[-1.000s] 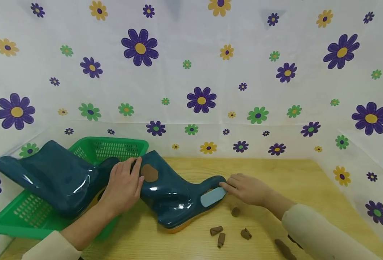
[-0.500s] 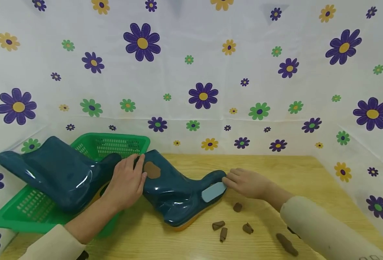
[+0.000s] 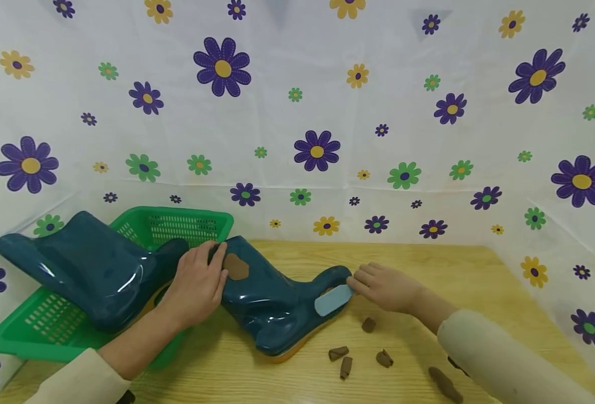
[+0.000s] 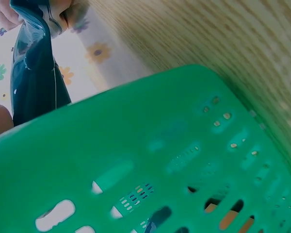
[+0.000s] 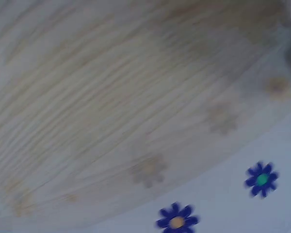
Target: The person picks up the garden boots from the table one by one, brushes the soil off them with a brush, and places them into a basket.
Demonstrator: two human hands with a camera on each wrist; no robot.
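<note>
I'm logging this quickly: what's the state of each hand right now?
Left hand: holding the boot on the table by its top end.
Right hand: closed, pinching the end of the light blue tool.

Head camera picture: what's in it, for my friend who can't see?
A person's left hand grips a dark teal boot while the right hand holds a light blue piece at its toe. Brown lumps lie on the wooden table; a second boot rests in a green basket.
</note>
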